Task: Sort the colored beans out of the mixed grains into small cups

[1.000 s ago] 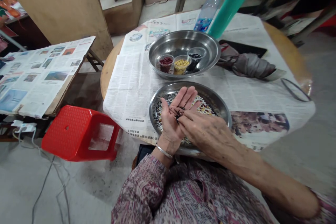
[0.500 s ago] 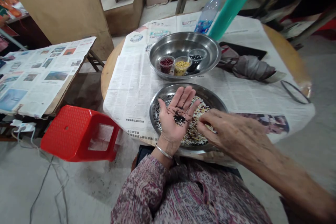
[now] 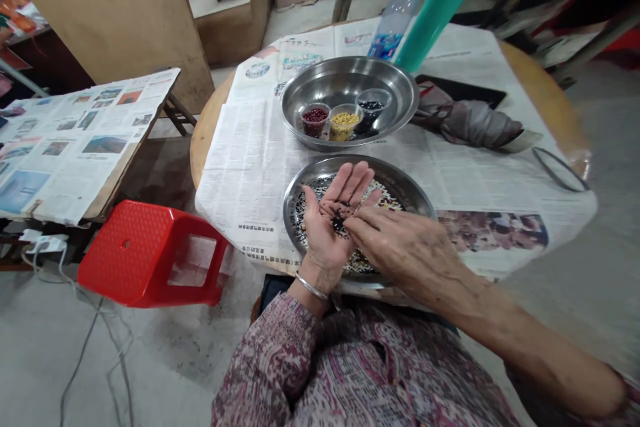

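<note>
Our left hand [image 3: 323,243] lies palm up over the near basin [image 3: 418,185], opened wide, bearing dark grains [image 3: 339,217]; our right hand [image 3: 400,237] reaches in from the basin's right, fingers bunched at the grains, whether pinching any we cannot tell. We seem to be picking through dark grains, above the mixed grains [image 3: 393,200] inside the near basin; the next move calls for fine fingertips and a level palm. Beyond the near basin, the far basin [image 3: 296,95] holds red-grain [image 3: 315,123], yellow-grain [image 3: 345,125] and black-grain [image 3: 371,109] cups.
</note>
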A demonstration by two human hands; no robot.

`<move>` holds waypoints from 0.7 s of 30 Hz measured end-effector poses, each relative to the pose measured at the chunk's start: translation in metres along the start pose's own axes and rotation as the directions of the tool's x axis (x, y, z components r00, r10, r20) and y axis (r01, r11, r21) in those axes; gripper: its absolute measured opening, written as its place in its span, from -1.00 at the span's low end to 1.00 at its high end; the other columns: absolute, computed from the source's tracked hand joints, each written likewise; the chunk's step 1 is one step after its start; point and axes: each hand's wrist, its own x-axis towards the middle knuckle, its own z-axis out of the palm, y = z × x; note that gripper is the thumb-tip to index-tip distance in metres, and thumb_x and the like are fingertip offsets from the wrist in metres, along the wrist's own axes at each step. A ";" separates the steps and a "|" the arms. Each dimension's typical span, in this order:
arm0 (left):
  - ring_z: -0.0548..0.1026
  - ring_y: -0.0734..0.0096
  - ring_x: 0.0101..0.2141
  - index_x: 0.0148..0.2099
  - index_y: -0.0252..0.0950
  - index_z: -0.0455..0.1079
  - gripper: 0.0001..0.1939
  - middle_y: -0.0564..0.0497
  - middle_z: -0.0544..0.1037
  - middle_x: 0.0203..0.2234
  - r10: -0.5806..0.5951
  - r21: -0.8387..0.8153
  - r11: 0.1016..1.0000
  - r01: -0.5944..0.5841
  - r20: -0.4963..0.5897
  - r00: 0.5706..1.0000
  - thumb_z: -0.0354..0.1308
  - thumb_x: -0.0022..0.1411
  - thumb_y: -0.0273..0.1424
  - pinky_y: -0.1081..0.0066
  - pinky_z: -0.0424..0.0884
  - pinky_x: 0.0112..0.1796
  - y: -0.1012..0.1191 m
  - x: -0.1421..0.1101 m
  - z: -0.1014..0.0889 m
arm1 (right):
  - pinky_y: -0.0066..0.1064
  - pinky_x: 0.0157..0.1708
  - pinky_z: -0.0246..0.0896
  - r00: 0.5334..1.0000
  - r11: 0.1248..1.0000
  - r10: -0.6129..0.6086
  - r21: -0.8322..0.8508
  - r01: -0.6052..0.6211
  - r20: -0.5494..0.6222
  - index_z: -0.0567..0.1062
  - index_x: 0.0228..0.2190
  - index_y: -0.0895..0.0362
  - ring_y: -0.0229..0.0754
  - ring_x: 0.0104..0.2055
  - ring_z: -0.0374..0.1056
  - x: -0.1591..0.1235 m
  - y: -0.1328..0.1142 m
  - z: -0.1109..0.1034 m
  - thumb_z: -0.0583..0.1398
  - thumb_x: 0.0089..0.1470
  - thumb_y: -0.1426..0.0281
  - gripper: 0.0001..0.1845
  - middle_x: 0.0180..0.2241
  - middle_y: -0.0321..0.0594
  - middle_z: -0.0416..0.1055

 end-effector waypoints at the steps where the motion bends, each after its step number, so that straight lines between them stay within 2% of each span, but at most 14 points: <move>1: 0.30 0.20 0.31 0.26 -0.36 0.39 -0.22 -0.15 0.41 0.27 -0.002 0.000 1.000 0.002 -0.004 1.000 -0.43 0.47 0.03 0.17 0.22 0.31 0.000 0.000 0.000 | -0.31 -0.27 0.22 1.000 1.000 -0.008 -0.007 0.008 0.011 0.50 -0.31 0.20 -0.11 -0.31 0.40 0.000 0.001 0.001 0.10 0.12 0.62 -0.80 -0.32 -0.08 0.53; 5: 0.29 0.19 0.32 0.27 -0.30 0.39 -0.23 -0.13 0.43 0.25 -0.040 -0.002 0.999 0.040 -0.075 0.996 -0.43 0.47 0.02 0.13 0.19 0.32 0.003 -0.002 0.006 | -0.29 -0.27 0.22 0.999 0.999 -0.034 -0.013 0.034 0.014 0.50 -0.32 0.22 -0.09 -0.30 0.40 0.002 0.001 0.004 0.11 0.14 0.59 -0.83 -0.32 -0.05 0.51; 8: 0.28 0.17 0.33 0.29 -0.29 0.37 -0.25 -0.12 0.42 0.26 -0.052 -0.038 0.998 0.048 -0.101 0.994 -0.40 0.47 0.02 0.09 0.16 0.33 0.004 -0.003 0.009 | -0.29 -0.25 0.22 0.999 1.000 -0.007 0.008 0.007 -0.046 0.50 -0.29 0.20 -0.08 -0.27 0.40 0.002 0.001 0.001 0.09 0.15 0.58 -0.82 -0.31 -0.05 0.51; 11: 0.25 0.16 0.34 0.28 -0.25 0.38 -0.27 -0.07 0.41 0.27 -0.047 -0.059 0.997 0.042 -0.083 0.995 -0.40 0.47 0.02 0.05 0.14 0.34 0.004 -0.002 0.006 | -0.32 -0.35 0.17 0.993 0.997 0.078 0.007 -0.077 -0.084 0.49 -0.32 0.15 -0.11 -0.32 0.37 -0.005 0.005 -0.006 0.08 0.20 0.52 -0.81 -0.34 -0.10 0.49; 14: 0.24 0.18 0.34 0.23 -0.28 0.43 -0.26 -0.08 0.40 0.28 -0.017 -0.051 0.999 0.016 -0.022 1.000 -0.41 0.48 0.01 0.06 0.14 0.34 0.002 0.000 -0.001 | -0.33 -0.48 0.06 0.989 0.989 0.140 -0.048 -0.142 -0.043 0.46 -0.41 0.12 -0.17 -0.44 0.30 -0.013 0.012 -0.010 0.04 0.27 0.47 -0.74 -0.42 -0.14 0.45; 17: 0.24 0.20 0.35 0.18 -0.30 0.46 -0.25 -0.09 0.39 0.28 0.011 -0.035 0.999 -0.010 0.031 0.999 -0.40 0.48 0.03 0.09 0.13 0.35 0.000 0.001 -0.006 | -0.35 -0.50 0.05 0.989 0.990 0.135 -0.033 -0.137 -0.052 0.48 -0.39 0.13 -0.19 -0.46 0.31 -0.014 0.011 -0.011 0.05 0.28 0.48 -0.75 -0.42 -0.16 0.47; 21: 0.24 0.20 0.35 0.21 -0.27 0.45 -0.24 -0.08 0.39 0.28 0.006 0.000 1.000 -0.006 0.008 1.000 -0.42 0.46 0.04 0.10 0.13 0.35 -0.002 0.002 -0.004 | -0.37 -0.43 0.14 0.992 0.994 0.100 0.045 -0.097 -0.073 0.52 -0.31 0.15 -0.20 -0.40 0.38 -0.007 0.001 -0.008 0.07 0.24 0.54 -0.78 -0.35 -0.18 0.52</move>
